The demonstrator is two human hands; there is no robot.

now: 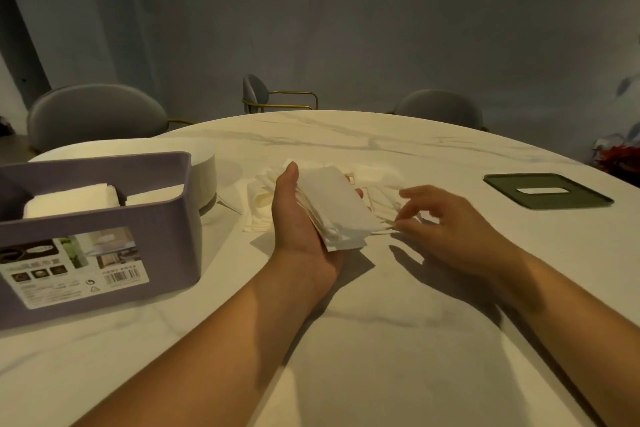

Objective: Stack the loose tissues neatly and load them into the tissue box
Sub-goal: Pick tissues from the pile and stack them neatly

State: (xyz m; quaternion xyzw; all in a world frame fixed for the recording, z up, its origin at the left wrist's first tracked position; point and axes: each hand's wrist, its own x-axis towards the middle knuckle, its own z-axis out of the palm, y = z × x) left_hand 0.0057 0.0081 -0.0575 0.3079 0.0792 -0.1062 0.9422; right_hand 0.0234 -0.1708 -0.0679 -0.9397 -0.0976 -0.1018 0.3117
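Roughly midway, judging by the tissue box (104, 218) near the left edge of the table (346, 340), lid off and holding some folded tissues (72, 199). Toward the middle, gripped in the left hand (301, 218), a gathered stack (341, 206), with loose tissues (379, 184) strewn under and behind it and the right hand (446, 222) curled at one sheet's edge, pinching or merely touching, impossible to tell. Left to do: gathering the rest, squaring up, loading, perhaps fitting the green lid (547, 191) near the right edge.
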